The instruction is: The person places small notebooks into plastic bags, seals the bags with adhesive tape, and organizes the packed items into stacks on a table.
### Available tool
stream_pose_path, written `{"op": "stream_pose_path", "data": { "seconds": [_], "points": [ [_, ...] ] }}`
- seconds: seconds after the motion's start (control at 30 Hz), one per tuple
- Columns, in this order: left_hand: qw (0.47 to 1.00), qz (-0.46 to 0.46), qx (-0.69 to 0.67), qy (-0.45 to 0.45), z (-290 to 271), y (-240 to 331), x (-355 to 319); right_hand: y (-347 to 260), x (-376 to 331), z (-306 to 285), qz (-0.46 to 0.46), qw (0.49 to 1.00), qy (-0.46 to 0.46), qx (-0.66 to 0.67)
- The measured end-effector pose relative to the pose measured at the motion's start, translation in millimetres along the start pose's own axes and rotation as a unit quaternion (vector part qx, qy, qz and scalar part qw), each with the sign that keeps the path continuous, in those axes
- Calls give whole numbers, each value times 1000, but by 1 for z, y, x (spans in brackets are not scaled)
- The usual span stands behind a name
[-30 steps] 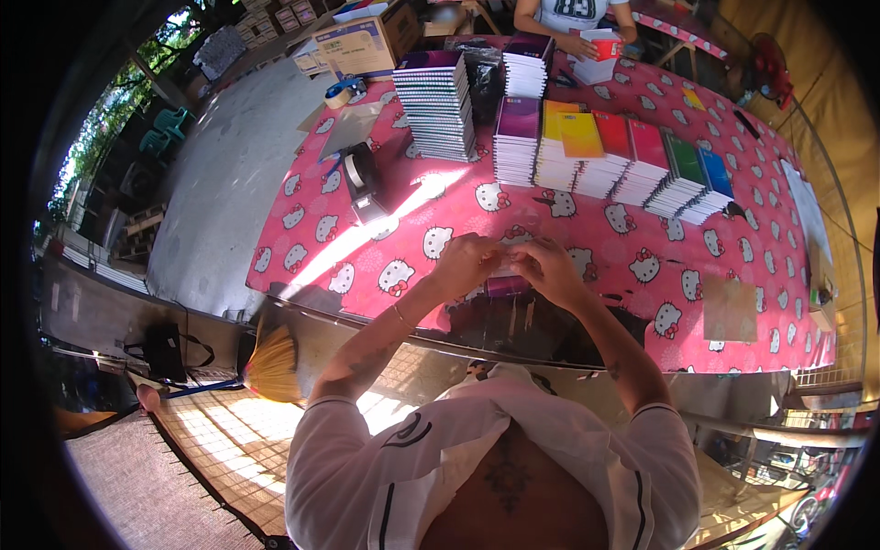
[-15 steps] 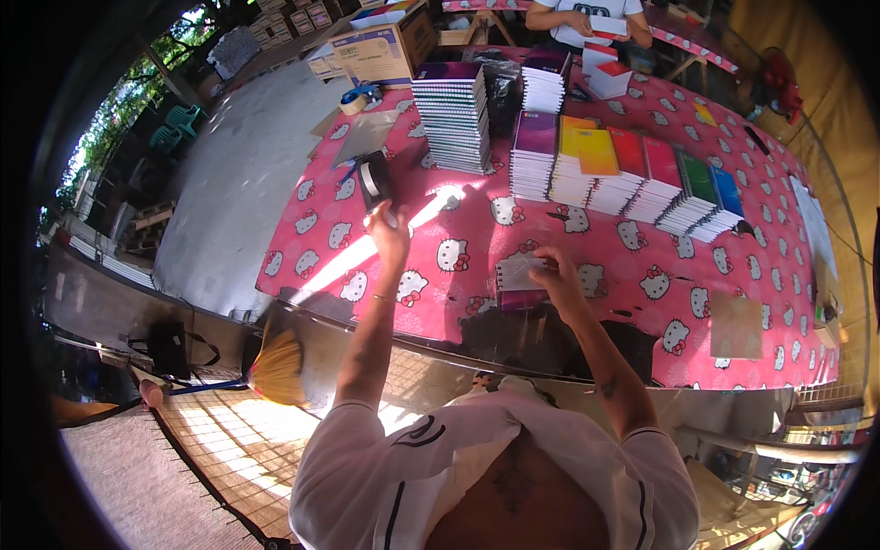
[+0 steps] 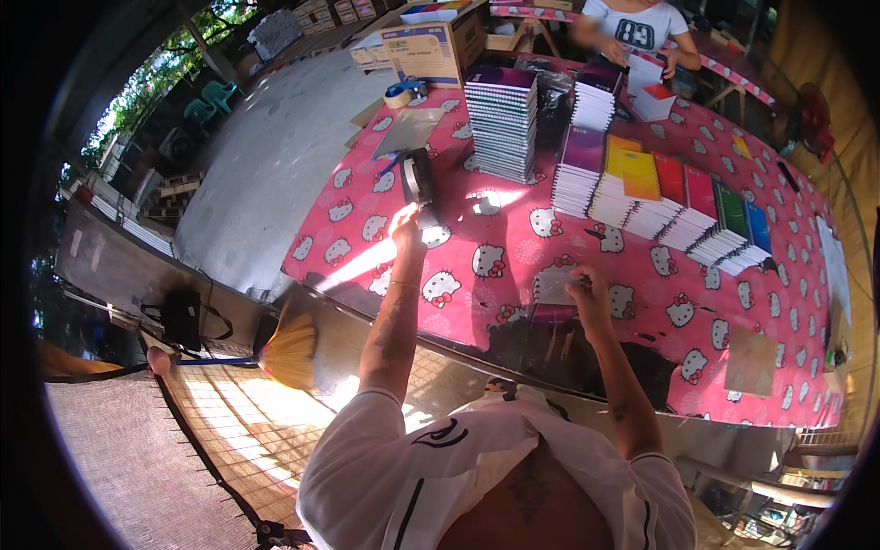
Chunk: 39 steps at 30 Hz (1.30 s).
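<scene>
My left hand (image 3: 404, 225) is stretched forward, its fingers closed at the near end of a black tape dispenser (image 3: 417, 179). What they pinch is too small to make out. Near the table's front edge lies a small notebook (image 3: 554, 291) with a whitish upper face and a purple lower strip. My right hand (image 3: 589, 293) has its fingers curled and pinched at the notebook's right edge. Past the dispenser is a flat grey sheet (image 3: 409, 131).
A tall stack of spiral notebooks (image 3: 500, 128) stands beyond my hands. Rows of colored notebooks, including a yellow one (image 3: 641, 174), extend right. Tape rolls (image 3: 398, 96) and a cardboard box (image 3: 423, 55) sit at the far left. A brown board (image 3: 752, 361) lies right. Another person (image 3: 632, 37) handles notebooks opposite.
The whole view has shifted, carrying the table rightward in the picture. My left hand stays by the dispenser and my right hand by the small notebook. The person opposite has moved a white-paged notebook.
</scene>
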<state>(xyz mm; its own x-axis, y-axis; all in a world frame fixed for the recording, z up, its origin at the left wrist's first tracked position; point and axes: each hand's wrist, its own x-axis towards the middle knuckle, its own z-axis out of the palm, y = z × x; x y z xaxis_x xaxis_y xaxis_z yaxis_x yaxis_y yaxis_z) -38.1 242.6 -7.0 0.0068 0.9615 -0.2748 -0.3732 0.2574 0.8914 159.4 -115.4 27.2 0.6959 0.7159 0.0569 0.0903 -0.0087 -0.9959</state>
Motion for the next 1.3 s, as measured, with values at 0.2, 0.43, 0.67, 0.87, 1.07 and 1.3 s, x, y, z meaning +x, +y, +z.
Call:
{"op": "stream_pose_path", "data": {
  "seconds": [0.2, 0.43, 0.67, 0.87, 1.07, 1.3],
  "points": [
    [580, 426, 687, 98, -67, 30, 17, -1, -9, 21, -29, 999, -18, 12],
    [396, 280, 522, -702, 130, 84, -194, 3, -9, 9, -16, 999, 6, 42],
    [441, -75, 473, -759, 158, -8, -141, -3, -6, 7, -1, 992, -64, 105],
    [683, 111, 491, -529, 123, 5, -172, 21, -40, -2, 25, 962, 145, 230],
    [426, 550, 564, -445, 80, 7, -252, 44, -96, 19, -168, 898, -7, -406],
    [735, 294, 452, -411, 73, 30, -238, 42, -46, -11, 4, 994, -105, -5]
  ]
}}
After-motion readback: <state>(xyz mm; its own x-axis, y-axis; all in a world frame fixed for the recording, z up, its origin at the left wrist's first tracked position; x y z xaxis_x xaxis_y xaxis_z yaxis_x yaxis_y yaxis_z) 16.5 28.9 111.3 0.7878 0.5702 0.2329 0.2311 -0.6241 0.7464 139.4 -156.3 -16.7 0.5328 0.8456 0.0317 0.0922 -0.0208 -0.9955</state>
